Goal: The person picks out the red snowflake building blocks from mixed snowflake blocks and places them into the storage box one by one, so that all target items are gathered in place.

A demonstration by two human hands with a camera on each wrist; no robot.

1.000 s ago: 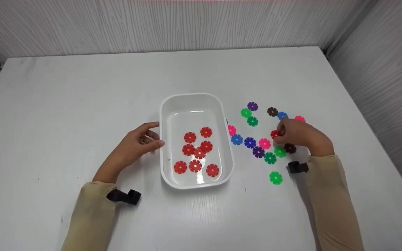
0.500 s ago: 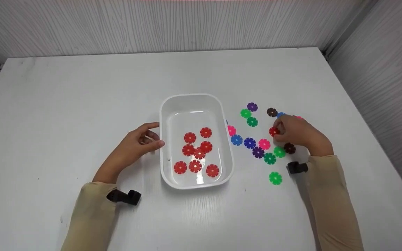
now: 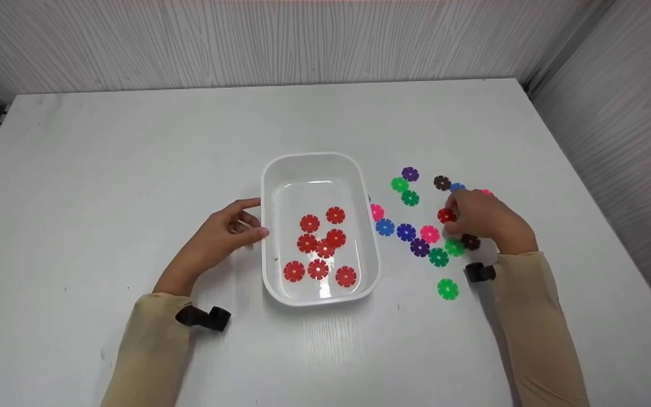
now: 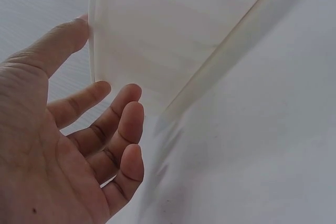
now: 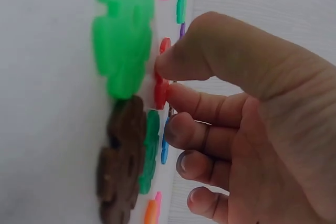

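Observation:
A white plastic tray (image 3: pixel 319 301) stands mid-table, with several red notched discs (image 3: pixel 294 271) lying inside it. My left hand (image 3: pixel 215 243) touches its left side with thumb and fingertips. The left wrist view shows the thumb against the tray's edge (image 4: pixel 157 40) and the fingers loosely bent, not wrapped around it. To the right of the tray, my right hand (image 3: pixel 486 220) pinches a red notched disc (image 3: pixel 446 215) between thumb and index finger. In the right wrist view this red disc (image 5: pixel 160 95) is partly covered by the thumb; the remaining fingers hold nothing.
Several notched discs surround the right hand: a brown disc (image 3: pixel 471 242), a light green disc (image 3: pixel 454 247), a pink disc (image 3: pixel 429 234) and a purple disc (image 3: pixel 420 247). Another green disc (image 3: pixel 447 289) lies nearer the front. A panelled wall (image 3: pixel 280 45) stands behind the table.
My right hand and the red disc have shifted very slightly toward the back of the table. The left hand and tray keep their places, apart from a small shift of the whole view.

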